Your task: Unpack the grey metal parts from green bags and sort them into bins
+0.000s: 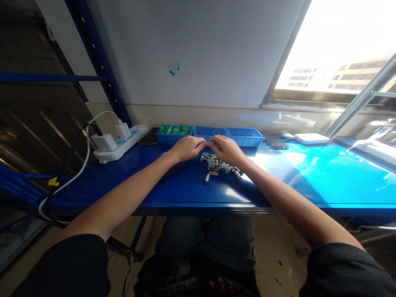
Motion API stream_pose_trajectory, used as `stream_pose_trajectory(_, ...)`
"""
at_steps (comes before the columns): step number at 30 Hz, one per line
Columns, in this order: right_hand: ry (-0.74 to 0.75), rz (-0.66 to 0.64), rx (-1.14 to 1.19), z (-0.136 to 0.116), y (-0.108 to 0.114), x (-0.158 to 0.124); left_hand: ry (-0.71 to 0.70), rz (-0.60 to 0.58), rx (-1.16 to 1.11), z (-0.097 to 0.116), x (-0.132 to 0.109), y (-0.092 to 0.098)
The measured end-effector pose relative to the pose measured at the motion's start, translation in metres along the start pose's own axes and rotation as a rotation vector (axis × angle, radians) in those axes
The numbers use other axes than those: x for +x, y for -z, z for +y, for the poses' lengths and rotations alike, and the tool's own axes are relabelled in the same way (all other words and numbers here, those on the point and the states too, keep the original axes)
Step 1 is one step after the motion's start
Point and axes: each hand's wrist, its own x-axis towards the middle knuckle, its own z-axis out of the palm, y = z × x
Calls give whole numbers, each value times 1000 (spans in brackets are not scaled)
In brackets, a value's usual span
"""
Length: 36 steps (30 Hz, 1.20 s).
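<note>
My left hand [189, 148] and my right hand [227, 149] meet fingertip to fingertip above the blue table [173, 181]. The fingers of both are closed in a pinch. Whatever lies between them is too small to make out. Just below and in front of my right hand is a loose pile of small silver metal cylinders [213, 163]; one cylinder [207, 178] lies at the near edge of the pile. Behind my hands stand a blue bin [174, 138] with green plastic pieces in it, a middle blue bin [202, 132] and a right blue bin [246, 138].
At the left, a white power strip [116, 150] carries plugged-in chargers, and its cables hang over the table edge. A dark phone-like object [150, 137] lies beside the bins. A white flat box [311, 138] rests at the back right, under the window.
</note>
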Motion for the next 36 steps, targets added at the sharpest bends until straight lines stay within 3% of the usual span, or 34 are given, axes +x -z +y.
stream_pose_trajectory(11,-26,-9,22,-1,-1,2,35,87,-8,1,0,0)
stream_pose_trajectory(23,-1,16,19,0,-1,1,53,-44,-13,1,0,2)
stream_pose_trajectory(31,-36,-10,-52,2,-2,3,26,67,-77,3,-2,0)
stream_pose_trajectory(36,-25,-11,-24,3,-3,3,43,89,-4,3,-1,0)
